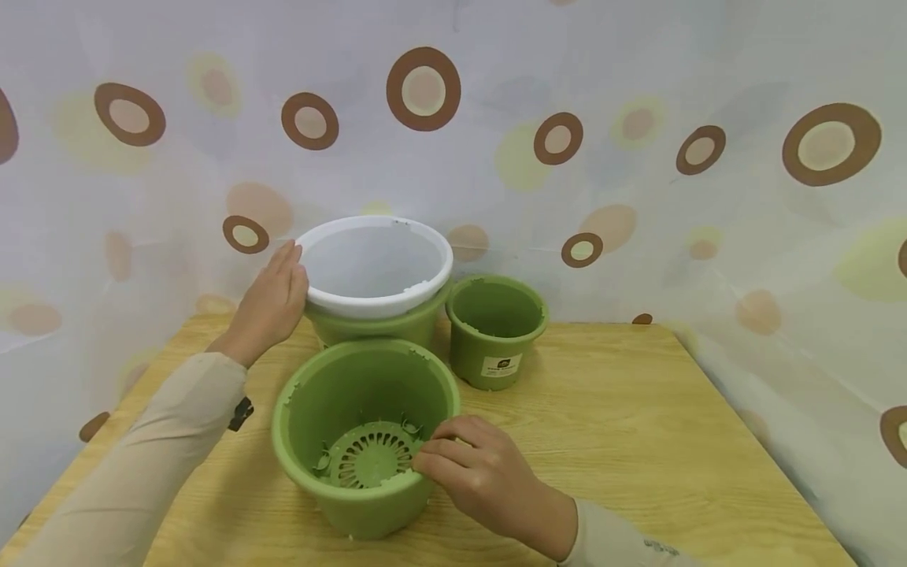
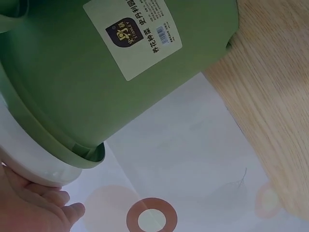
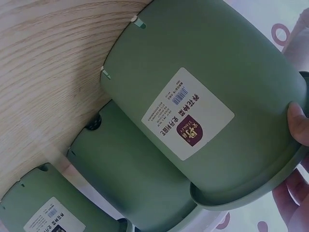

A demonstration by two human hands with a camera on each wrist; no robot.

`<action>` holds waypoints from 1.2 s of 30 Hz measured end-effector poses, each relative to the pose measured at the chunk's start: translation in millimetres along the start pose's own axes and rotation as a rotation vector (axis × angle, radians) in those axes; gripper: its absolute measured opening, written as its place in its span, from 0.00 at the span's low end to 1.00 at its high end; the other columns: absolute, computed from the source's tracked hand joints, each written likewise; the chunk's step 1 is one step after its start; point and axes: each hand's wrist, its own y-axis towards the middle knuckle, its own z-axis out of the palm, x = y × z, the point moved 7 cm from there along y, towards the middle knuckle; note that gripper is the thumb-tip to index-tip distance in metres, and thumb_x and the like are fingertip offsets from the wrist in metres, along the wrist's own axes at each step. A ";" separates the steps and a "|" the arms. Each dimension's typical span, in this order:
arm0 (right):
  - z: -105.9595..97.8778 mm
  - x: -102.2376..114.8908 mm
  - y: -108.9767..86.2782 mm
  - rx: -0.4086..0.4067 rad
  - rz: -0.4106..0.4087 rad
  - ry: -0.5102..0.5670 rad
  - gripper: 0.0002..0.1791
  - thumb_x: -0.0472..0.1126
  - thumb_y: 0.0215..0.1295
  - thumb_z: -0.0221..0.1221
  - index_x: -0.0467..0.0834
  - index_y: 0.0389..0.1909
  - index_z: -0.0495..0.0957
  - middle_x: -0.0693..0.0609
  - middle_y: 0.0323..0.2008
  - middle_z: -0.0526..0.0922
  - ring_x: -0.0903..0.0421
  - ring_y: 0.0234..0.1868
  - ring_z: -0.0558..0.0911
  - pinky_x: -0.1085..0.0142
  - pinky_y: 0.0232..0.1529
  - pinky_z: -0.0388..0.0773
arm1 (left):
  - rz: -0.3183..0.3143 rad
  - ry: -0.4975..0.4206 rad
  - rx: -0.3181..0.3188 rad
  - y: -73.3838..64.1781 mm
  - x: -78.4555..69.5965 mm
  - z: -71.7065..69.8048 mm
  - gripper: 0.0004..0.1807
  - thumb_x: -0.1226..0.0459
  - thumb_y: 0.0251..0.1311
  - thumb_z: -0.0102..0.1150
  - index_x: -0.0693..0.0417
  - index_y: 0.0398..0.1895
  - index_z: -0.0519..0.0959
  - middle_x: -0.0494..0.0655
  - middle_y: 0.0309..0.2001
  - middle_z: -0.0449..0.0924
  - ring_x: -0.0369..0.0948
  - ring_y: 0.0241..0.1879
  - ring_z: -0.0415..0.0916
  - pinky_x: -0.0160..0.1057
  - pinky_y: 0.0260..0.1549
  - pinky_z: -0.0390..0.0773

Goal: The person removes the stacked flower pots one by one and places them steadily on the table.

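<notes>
A white flowerpot (image 1: 368, 299) sits nested in a green flowerpot (image 1: 407, 327) at the back left of the table. My left hand (image 1: 272, 307) rests on the left side of the white rim, its fingers fairly straight. In front stands a larger-looking green flowerpot (image 1: 368, 516), with slots in its base. My right hand (image 1: 489, 476) pinches its right rim, and in the right wrist view the thumb (image 3: 297, 123) lies against the outside wall. A paper label (image 3: 188, 113) shows on that pot.
A smaller green flowerpot (image 1: 489, 358) with a label stands to the right of the nested pair. The wooden table (image 1: 623, 449) meets a wall covering (image 1: 496, 47) with brown rings at the back and sides.
</notes>
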 end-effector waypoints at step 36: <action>-1.9 -1.1 4.1 0.094 -0.028 0.056 0.06 0.40 0.61 0.64 0.44 0.37 0.85 0.56 0.34 0.86 0.59 0.37 0.82 0.70 0.45 0.79 | 0.073 -0.066 0.092 -7.1 16.0 17.6 0.31 0.57 0.75 0.19 0.69 0.73 0.42 0.72 0.68 0.50 0.62 0.70 0.46 0.61 0.69 0.48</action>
